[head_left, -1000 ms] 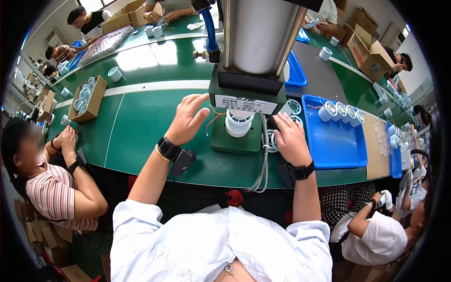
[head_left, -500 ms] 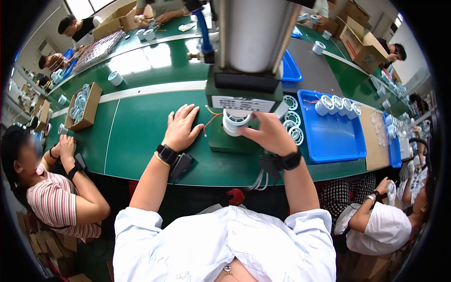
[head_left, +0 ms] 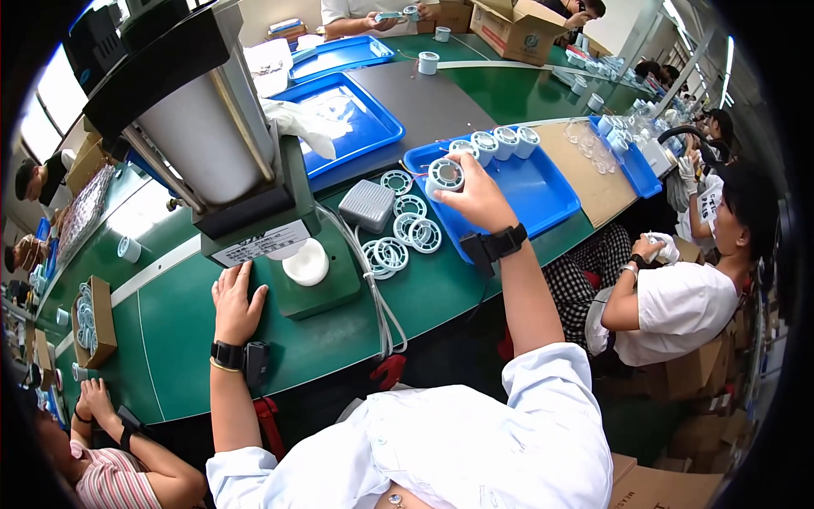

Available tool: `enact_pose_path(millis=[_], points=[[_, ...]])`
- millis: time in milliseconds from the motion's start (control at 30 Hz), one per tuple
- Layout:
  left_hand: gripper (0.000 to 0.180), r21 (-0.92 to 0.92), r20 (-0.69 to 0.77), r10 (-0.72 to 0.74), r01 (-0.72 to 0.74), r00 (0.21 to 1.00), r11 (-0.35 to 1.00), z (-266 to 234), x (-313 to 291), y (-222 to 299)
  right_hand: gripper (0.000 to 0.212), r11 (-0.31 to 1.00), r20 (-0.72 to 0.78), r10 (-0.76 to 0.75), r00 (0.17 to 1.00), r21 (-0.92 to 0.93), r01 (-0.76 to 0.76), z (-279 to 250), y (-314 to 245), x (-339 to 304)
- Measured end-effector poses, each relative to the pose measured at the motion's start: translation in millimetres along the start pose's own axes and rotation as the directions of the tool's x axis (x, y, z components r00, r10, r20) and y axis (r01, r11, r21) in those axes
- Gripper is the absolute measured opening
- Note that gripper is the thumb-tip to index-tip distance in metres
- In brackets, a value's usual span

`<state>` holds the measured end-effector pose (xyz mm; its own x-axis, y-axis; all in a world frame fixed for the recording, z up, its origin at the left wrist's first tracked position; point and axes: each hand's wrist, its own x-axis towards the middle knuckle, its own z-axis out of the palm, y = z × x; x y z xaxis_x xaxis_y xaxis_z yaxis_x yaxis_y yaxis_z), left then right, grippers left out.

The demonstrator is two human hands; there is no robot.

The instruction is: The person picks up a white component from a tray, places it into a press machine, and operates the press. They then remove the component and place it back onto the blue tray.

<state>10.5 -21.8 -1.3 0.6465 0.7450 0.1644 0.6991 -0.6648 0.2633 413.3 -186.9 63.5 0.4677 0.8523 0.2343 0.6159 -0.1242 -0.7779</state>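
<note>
My right hand (head_left: 476, 197) grips a white cylindrical housing (head_left: 445, 175) with a slotted ring on its top, holding it over the left side of a blue tray (head_left: 534, 204). Several similar white housings (head_left: 506, 142) with thin wires stand in a row along that tray's far edge. My left hand (head_left: 237, 304) lies flat on the green table, fingers stretched, beside the press base (head_left: 315, 293). On that base sits a round white seat (head_left: 306, 262), with nothing on it, below the press (head_left: 203, 136).
Loose slotted rings (head_left: 409, 207) lie on the table between the press and the tray, by a grey foot pedal (head_left: 367, 205). Cables (head_left: 378, 293) hang over the front edge. Another blue tray (head_left: 373, 127) stands behind. Co-workers sit on both sides.
The housing has left the press base in my right hand and moved right to the tray. My left hand stays flat on the table. The view has turned to the right.
</note>
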Motion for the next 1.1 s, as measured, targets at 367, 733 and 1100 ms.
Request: enact_pose_path(millis=[367,733,1100], points=[[0.055,-0.005,-0.008,0.028,-0.028,1.000,1.000,6.7,2.3,-1.1,0.044,0.919,0.032,-0.094,0.995,-0.381,0.099,-9.5,42.1,18.5],[0.054,0.011,-0.010,0.031,-0.031,0.999,0.999,9.3,0.7,-7.4,0.038,0.942,-0.019,-0.021,1.000,-0.334,0.013,-27.2,28.3,-27.5],[0.055,0.000,-0.001,-0.005,0.005,1.000,1.000,6.5,2.2,0.3,0.047,0.922,-0.270,0.177,0.947,-0.292,-0.255,-147.4,142.4,-6.6]])
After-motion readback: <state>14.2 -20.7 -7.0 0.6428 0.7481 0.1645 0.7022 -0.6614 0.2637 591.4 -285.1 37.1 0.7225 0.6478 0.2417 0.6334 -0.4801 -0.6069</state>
